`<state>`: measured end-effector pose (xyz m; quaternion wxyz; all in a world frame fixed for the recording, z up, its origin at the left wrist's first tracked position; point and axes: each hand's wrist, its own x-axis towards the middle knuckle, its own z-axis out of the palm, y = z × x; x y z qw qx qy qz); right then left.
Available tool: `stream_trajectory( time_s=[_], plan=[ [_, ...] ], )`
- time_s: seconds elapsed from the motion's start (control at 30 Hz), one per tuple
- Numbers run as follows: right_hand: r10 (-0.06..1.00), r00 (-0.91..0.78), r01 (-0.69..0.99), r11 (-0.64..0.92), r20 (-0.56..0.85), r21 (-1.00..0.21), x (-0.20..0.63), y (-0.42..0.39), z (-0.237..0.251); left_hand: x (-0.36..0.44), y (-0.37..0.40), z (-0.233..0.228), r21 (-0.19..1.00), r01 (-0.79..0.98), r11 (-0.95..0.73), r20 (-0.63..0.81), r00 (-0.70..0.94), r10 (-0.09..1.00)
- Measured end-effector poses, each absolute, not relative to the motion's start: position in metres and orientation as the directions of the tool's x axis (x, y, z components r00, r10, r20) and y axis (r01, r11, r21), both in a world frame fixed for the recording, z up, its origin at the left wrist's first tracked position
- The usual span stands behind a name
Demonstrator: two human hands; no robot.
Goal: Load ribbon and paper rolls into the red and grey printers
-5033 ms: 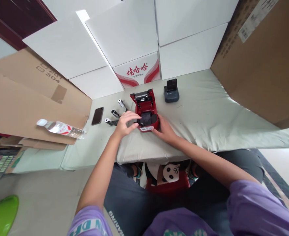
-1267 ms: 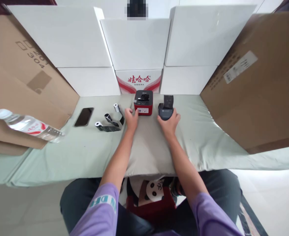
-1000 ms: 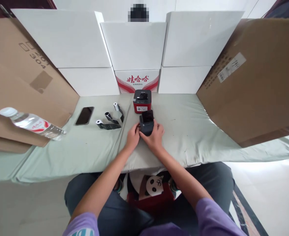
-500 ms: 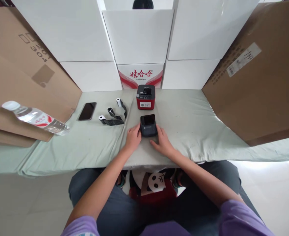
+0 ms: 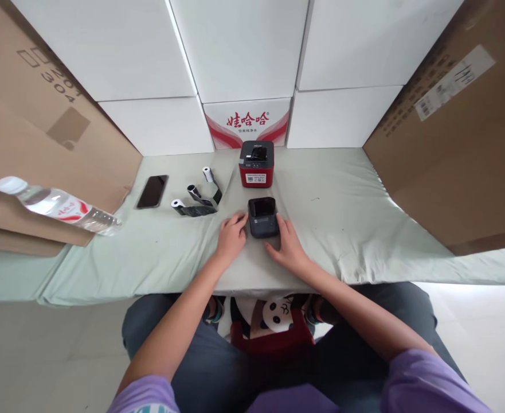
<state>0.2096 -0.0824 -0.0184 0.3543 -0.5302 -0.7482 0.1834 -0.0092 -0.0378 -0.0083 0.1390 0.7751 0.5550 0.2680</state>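
Cardboard (image 5: 32, 132) leans at the far left, about nine o'clock from the hands, with a water bottle (image 5: 54, 205) lying across its lower edge, cap pointing left. On the pale green cloth (image 5: 355, 218) next comes a dark phone (image 5: 152, 191) lying flat at roughly ten o'clock, then three small paper rolls (image 5: 196, 198) joined by a dark strip, near the phone but apart from it.

The left hand (image 5: 230, 238) rests on the cloth with its fingers loosely spread, the fingertips touching the left side of a small grey printer (image 5: 263, 217); it grips nothing. The grey printer sits at the centre of the cloth, straight ahead at twelve o'clock, between both hands, its dark top panel facing up. Behind it, farther along twelve o'clock and apart from it, stands a red printer (image 5: 256, 163) (its lid is down) close to a white carton with red lettering (image 5: 247, 121) in the wall of white boxes (image 5: 235, 51).

The right hand (image 5: 287, 248) lies open and flat at the grey printer's right side, fingers touching its edge, holding nothing. A big brown box (image 5: 454, 132) with a white label fills the two o'clock side.
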Motion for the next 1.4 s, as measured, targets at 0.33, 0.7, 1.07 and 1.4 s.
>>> stream_trajectory(
  time_s=[0.33, 0.7, 1.07, 1.4],
  plan=[
    [0.919, -0.140, 0.659, 0.364, 0.368, -0.658, 0.210, -0.069, -0.021, 0.002, -0.048, 0.000, 0.371, 0.875, -0.312, 0.199, 0.253, 0.947],
    [0.908, -0.157, 0.658, 0.390, 0.390, -0.644, 0.209, -0.067, -0.024, 0.004, -0.049, 0.000, 0.400, 0.862, -0.310, 0.291, 0.201, 0.935],
    [0.904, -0.174, 0.638, 0.406, 0.391, -0.654, 0.211, -0.067, -0.023, -0.014, -0.016, -0.007, 0.612, 0.627, -0.482, 0.427, 0.252, 0.869],
    [0.921, -0.184, 0.626, 0.379, 0.343, -0.682, 0.213, -0.069, -0.019, 0.002, 0.019, -0.007, 0.705, 0.602, -0.376, 0.372, 0.138, 0.918]
  ],
)
